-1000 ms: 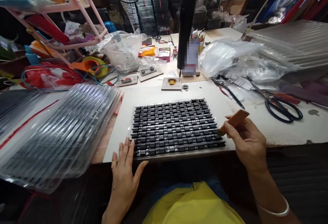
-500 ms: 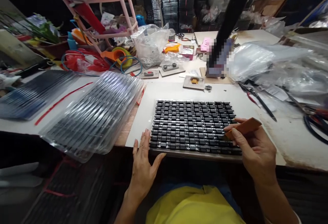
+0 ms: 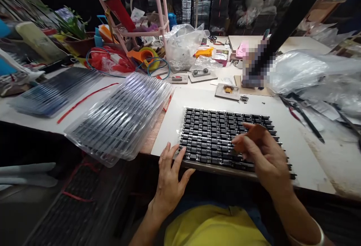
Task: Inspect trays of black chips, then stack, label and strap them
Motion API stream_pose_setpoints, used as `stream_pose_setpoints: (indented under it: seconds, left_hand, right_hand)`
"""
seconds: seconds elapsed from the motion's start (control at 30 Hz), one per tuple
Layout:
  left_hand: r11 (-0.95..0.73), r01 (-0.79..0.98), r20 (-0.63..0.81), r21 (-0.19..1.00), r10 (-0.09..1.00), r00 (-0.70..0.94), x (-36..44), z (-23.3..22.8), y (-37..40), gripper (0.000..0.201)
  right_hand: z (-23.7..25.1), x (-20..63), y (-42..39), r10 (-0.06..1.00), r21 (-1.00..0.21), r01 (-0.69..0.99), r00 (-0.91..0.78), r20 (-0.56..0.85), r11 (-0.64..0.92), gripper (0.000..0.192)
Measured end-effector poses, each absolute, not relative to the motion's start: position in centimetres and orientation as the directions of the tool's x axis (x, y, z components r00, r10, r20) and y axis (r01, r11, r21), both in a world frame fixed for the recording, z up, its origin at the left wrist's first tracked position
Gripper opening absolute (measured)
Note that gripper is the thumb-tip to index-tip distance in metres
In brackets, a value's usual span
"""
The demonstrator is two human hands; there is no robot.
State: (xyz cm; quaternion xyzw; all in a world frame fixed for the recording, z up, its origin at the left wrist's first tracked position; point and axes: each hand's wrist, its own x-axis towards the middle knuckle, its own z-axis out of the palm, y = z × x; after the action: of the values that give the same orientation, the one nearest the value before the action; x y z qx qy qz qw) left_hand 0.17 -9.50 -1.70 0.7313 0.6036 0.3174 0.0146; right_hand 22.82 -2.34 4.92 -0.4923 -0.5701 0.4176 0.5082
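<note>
I see the tray of black chips (image 3: 220, 133) lying on the white desk (image 3: 299, 163) just right of the frame's centre, its near edge at the desk's front. My right hand (image 3: 262, 156) hovers over the tray's right half, fingers curled around a small brown piece (image 3: 254, 130), blurred. My left hand (image 3: 169, 174) lies flat and spread, fingertips touching the tray's lower left corner. A stack of clear plastic trays (image 3: 121, 116) sits tilted left of centre.
</note>
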Motion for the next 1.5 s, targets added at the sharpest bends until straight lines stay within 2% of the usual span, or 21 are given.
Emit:
stream_pose_setpoints:
  seconds: [0.13, 0.23, 0.4, 0.57, 0.8, 1.03, 1.17, 1.27, 1.33, 1.5]
  left_hand:
    - [-0.296, 0.897, 0.479, 0.329, 0.871, 0.112, 0.3, -1.8, -9.3, 0.050]
    - [-0.302, 0.901, 0.475, 0.313, 0.871, 0.127, 0.1, -1.9, -9.2, 0.050]
    - [-0.314, 0.896, 0.482, 0.315, 0.866, 0.134, -0.2, -1.9, -9.2, 0.048]
    - [-0.324, 0.891, 0.492, 0.318, 0.860, 0.137, -0.3, -1.9, -9.0, 0.046]
    - [-0.324, 0.888, 0.492, 0.326, 0.860, 0.133, -0.3, -1.8, -9.0, 0.044]
    - [-0.317, 0.882, 0.510, 0.349, 0.854, 0.105, -0.3, -1.8, -8.9, 0.043]
    - [-0.320, 0.880, 0.505, 0.352, 0.856, 0.109, -0.4, -2.0, -8.9, 0.044]
    - [-0.324, 0.876, 0.498, 0.357, 0.860, 0.115, -0.5, -2.1, -9.0, 0.046]
    - [-0.322, 0.871, 0.483, 0.370, 0.868, 0.116, -0.5, -2.0, -9.1, 0.047]
    - [-0.281, 0.849, 0.431, 0.447, 0.900, 0.071, -1.1, 0.0, -8.2, 0.050]
  right_hand:
    - [5.6, 19.0, -0.5, 0.939, -0.995, 0.035, -0.336, 0.076, 0.093, 0.047]
    - [5.4, 16.7, 0.9, 0.900, -1.000, 0.004, -0.436, 0.016, 0.020, 0.052]
    - [4.3, 15.0, 2.1, 0.904, -1.000, 0.011, -0.427, -0.025, -0.023, 0.059]
    - [3.6, 14.7, 1.9, 0.912, -0.999, 0.013, -0.408, -0.046, -0.045, 0.053]
    - [3.5, 14.5, 1.8, 0.906, -0.997, 0.070, -0.424, -0.012, 0.020, 0.044]
    - [3.0, 14.3, 1.6, 0.910, -0.980, 0.165, -0.414, 0.038, 0.115, 0.043]
    - [3.4, 14.3, 1.6, 0.911, -0.994, 0.096, -0.412, 0.009, 0.053, 0.042]
    - [5.3, 15.6, 1.7, 0.928, -0.998, -0.061, -0.371, 0.035, 0.013, 0.047]
    - [7.0, 17.5, 1.8, 0.955, -0.991, -0.110, -0.280, 0.103, 0.075, 0.056]
    - [9.2, 24.7, 3.5, 0.963, -0.966, 0.015, 0.077, 0.259, 0.259, 0.064]
